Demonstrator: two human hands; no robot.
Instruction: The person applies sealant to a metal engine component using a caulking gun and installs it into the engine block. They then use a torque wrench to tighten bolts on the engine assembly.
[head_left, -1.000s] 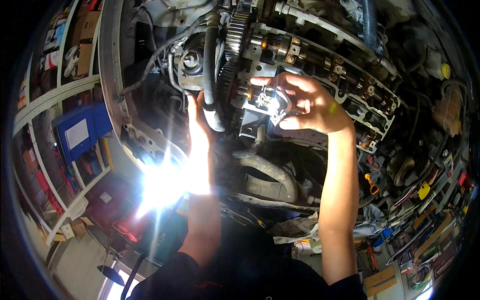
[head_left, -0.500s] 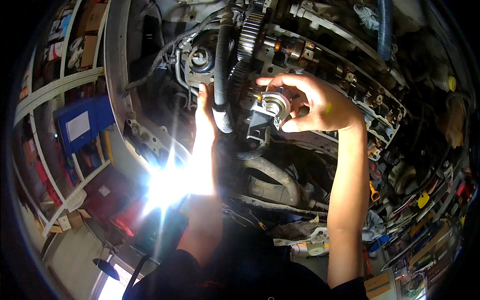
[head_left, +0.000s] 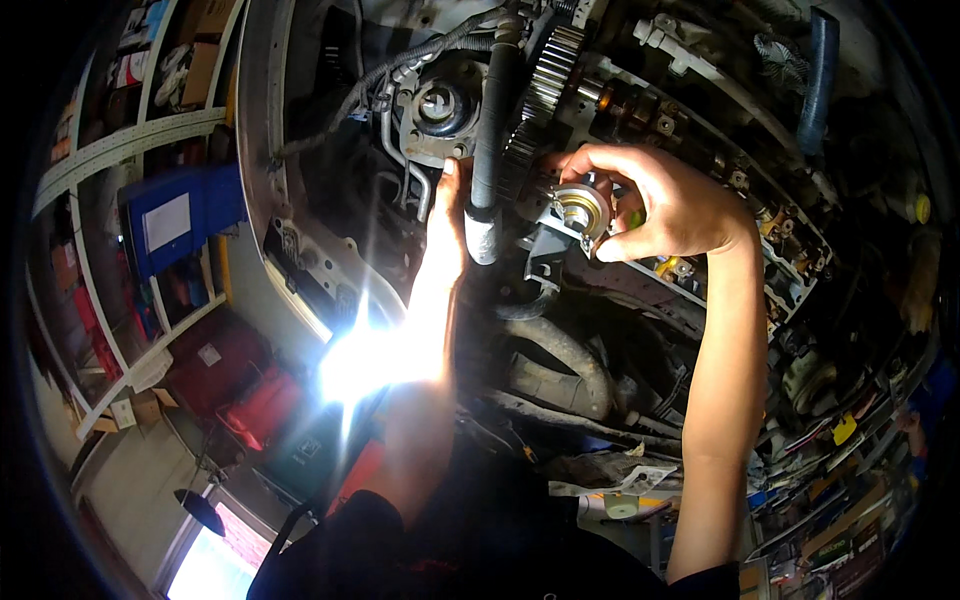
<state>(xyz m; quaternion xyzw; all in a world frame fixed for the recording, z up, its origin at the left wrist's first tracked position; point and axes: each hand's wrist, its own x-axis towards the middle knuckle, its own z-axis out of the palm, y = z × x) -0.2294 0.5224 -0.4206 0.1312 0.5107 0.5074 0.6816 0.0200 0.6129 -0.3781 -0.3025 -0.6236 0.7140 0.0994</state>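
Note:
My right hand (head_left: 670,205) has closed fingers round a small round metal part (head_left: 580,210) with concentric rings, held above the cylinder head near the end of a toothed gear (head_left: 550,75). My left hand (head_left: 445,230) reaches up beside a thick black hose (head_left: 490,140), its thumb at the lower edge of a metal bracket with a round centre (head_left: 440,110); its other fingers are hidden, so I cannot tell what they grip. Behind my right hand, the exposed cylinder head (head_left: 795,240) shows shafts and bolts.
A bright work light (head_left: 360,355) glares beside my left forearm. Curved pipes (head_left: 570,365) run below my hands. Shelves (head_left: 130,125) with boxes and a blue case (head_left: 180,220) stand left, a red case (head_left: 260,400) lower left, assorted tools and boxes (head_left: 830,520) lower right.
The whole view has shifted, so engine and hands sit farther right. The part in my right hand has turned to show its ringed round face. My left hand stays beside the hose.

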